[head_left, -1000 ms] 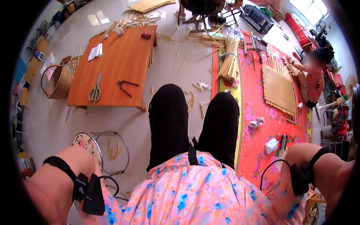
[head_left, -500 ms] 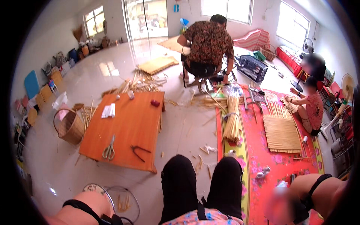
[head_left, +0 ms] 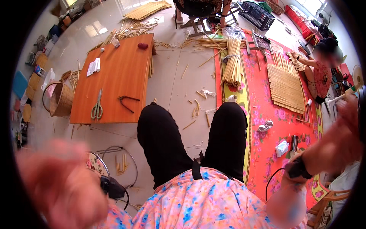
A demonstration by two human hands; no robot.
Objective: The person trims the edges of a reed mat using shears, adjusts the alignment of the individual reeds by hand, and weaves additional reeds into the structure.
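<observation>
My left hand (head_left: 66, 185) is raised close at the lower left, smeared by motion. Nothing can be made out in its fingers. Near the right rim my right hand (head_left: 346, 120) is lifted too, its fingers blurred and partly cut off by the dark edge. Both wrists wear black straps. Ahead on the left stands an orange wooden table (head_left: 114, 76) with scissors (head_left: 97, 110), dark pliers (head_left: 122, 98), a folded white cloth (head_left: 93, 67) and a small dark red object (head_left: 142, 46) on it. Neither hand touches these.
On the red flowered mat (head_left: 263, 160) lie a tied bundle of straw-coloured sticks (head_left: 231, 68), a flat stick panel (head_left: 285, 86) and a white packet (head_left: 282, 148). A wicker basket (head_left: 63, 99) stands beside the table. One person sits ahead; another works at the right. A black crate (head_left: 256, 15) stands farther off.
The view has tilted down, so the table and mat sit higher in it. Both my hands have come up into view, and more of my patterned top shows.
</observation>
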